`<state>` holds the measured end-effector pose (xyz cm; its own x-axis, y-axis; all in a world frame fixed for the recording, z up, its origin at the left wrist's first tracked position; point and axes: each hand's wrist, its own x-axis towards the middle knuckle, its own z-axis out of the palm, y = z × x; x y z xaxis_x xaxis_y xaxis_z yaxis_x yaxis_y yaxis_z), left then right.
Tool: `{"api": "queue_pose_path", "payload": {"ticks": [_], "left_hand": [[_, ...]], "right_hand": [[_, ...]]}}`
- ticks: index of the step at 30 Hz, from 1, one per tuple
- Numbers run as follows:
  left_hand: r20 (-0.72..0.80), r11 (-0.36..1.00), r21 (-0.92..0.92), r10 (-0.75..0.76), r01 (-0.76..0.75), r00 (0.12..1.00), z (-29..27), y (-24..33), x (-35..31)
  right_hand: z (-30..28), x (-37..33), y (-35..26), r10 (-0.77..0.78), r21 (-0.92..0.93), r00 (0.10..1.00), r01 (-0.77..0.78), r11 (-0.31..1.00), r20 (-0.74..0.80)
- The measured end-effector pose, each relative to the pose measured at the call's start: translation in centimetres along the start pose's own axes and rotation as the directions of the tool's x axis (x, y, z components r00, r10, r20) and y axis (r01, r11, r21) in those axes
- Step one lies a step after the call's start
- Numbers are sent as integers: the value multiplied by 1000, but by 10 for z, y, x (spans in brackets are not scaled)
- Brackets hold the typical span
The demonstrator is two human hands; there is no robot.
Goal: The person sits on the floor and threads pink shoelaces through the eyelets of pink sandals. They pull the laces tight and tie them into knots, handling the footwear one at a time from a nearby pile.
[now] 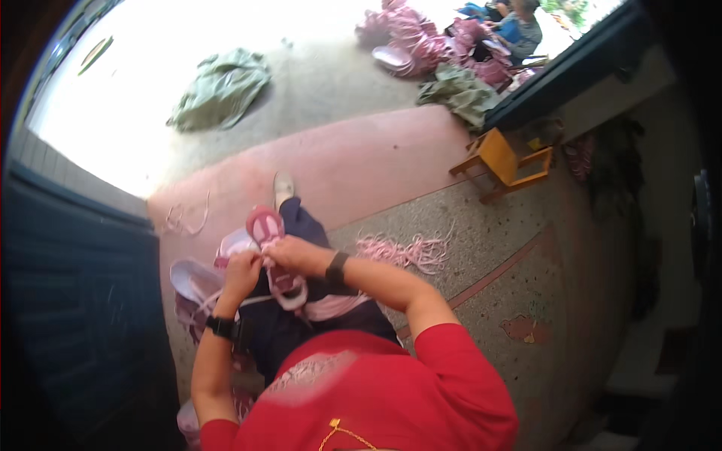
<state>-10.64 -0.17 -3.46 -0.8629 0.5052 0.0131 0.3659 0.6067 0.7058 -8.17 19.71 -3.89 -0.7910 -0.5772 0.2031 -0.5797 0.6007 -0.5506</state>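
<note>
A pink and dark-rose sneaker (284,283) lies across my lap, its toe pointing away from me. My left hand (242,273) is closed in a pinch at the sneaker's left side, by the lacing, on what looks like a pale shoelace; the strand itself is blurred. Over the middle of the shoe, my right hand (298,255) is closed on its upper, fingertips close to the left hand's. A bundle of pink laces (337,306) rests on my lap beside the heel. More pale pink shoes (192,279) sit against my left leg.
Loose pink laces (410,252) lie on the floor to my right, and a stray lace (188,218) far left. A wooden stool (500,161) stands at the right. Beyond are green cloths (222,86), a heap of pink shoes (414,37) and a seated person (523,34). A blue door (83,301) borders the left.
</note>
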Motion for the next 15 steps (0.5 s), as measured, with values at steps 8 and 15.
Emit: {"api": "queue_pose_path", "payload": {"ticks": [8, 15], "left_hand": [[182, 998, -41, -42, 50, 982, 12, 21, 17], [457, 986, 155, -128, 62, 880, 21, 18, 53]], "right_hand": [[16, -22, -16, 394, 453, 866, -230, 861, -310], [26, -30, -7, 285, 311, 873, -165, 936, -395]]}}
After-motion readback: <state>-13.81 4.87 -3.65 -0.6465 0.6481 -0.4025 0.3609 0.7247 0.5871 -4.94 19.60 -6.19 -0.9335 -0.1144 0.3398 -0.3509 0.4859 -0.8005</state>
